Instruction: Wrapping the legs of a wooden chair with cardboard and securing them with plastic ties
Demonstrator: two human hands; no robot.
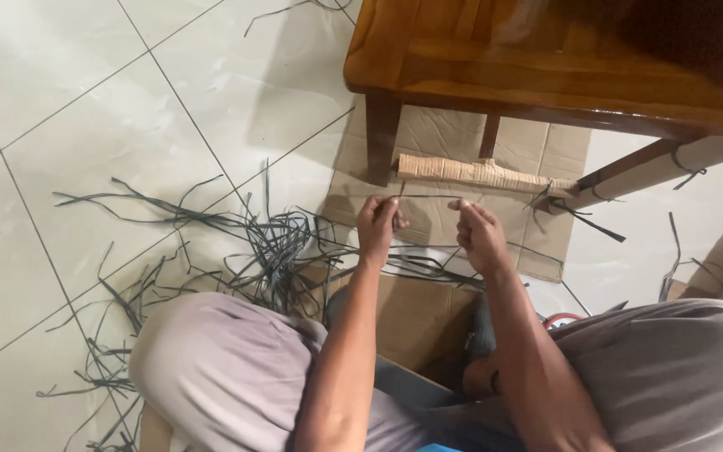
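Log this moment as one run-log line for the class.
left hand: pinches strip end | right hand: pinches other end | strip: taut, below wrapped rail | loose strips: on floor

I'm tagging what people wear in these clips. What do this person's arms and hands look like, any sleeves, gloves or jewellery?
Both forearms are bare to above the elbow; no sleeves show. The left hand and right hand wear no gloves, and no rings, watch or bracelets can be seen. Grey trousers cover the legs.
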